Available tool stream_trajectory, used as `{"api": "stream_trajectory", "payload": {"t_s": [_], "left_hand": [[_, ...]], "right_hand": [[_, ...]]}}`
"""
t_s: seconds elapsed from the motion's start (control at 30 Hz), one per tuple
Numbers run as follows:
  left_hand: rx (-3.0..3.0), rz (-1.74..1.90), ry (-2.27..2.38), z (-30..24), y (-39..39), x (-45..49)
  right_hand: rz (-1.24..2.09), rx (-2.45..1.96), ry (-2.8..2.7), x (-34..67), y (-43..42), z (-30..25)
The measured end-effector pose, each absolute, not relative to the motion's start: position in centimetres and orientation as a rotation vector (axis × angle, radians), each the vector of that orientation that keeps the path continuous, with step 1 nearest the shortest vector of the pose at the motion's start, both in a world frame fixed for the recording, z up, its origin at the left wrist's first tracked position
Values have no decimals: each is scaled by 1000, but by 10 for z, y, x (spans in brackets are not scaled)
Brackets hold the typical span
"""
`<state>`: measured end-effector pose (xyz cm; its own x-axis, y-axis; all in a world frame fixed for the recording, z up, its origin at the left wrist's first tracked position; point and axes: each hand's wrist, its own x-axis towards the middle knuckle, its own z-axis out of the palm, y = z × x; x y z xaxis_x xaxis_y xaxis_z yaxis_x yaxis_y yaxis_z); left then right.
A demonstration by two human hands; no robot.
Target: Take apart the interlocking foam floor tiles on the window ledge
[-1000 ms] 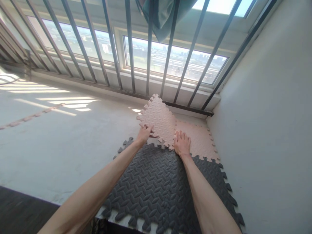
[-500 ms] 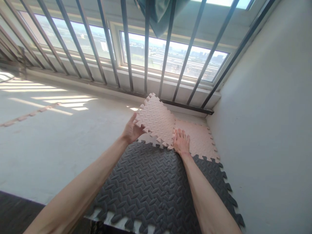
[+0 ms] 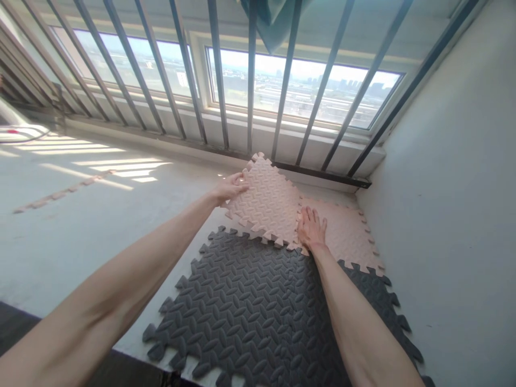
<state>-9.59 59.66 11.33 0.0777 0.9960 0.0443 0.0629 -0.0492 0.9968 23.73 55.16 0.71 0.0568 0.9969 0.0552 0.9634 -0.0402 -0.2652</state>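
A pink foam mat tile [image 3: 272,199] with jigsaw edges is raised on its left side, its far corner near the railing. My left hand [image 3: 231,188] grips that tile's left edge, thumb underneath hidden from view. My right hand [image 3: 312,228] lies flat with fingers stretched, pressing at the seam between the raised tile and a second pink foam tile [image 3: 349,234], which lies flat by the wall. Nearer to me are joined dark grey foam tiles [image 3: 250,295] with a raised tread pattern. The raised tile's near teeth hang over their far edge.
A metal railing [image 3: 252,102] runs along the far side before low windows [image 3: 231,86]. A white wall [image 3: 455,215] rises at the right. On the pale floor [image 3: 100,236] at the left lies a pink edge strip [image 3: 64,193]. Teal cloth [image 3: 276,27] hangs above.
My left hand has moved from the raised tile's near left corner up along its left edge. The right hand stays at the seam. The view has shifted slightly.
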Motion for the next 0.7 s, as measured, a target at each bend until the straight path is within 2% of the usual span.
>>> {"api": "stream_trajectory", "payload": {"t_s": [0.3, 0.47, 0.7], "left_hand": [[1198, 1266, 1051, 77, 544, -121], [1134, 1296, 1091, 78, 514, -129], [1089, 1482, 1012, 93, 490, -115]], "right_hand": [[145, -2070, -2033, 240, 550, 2], [-3, -2004, -1992, 242, 535, -4], [119, -1968, -2200, 257, 485, -2]]}}
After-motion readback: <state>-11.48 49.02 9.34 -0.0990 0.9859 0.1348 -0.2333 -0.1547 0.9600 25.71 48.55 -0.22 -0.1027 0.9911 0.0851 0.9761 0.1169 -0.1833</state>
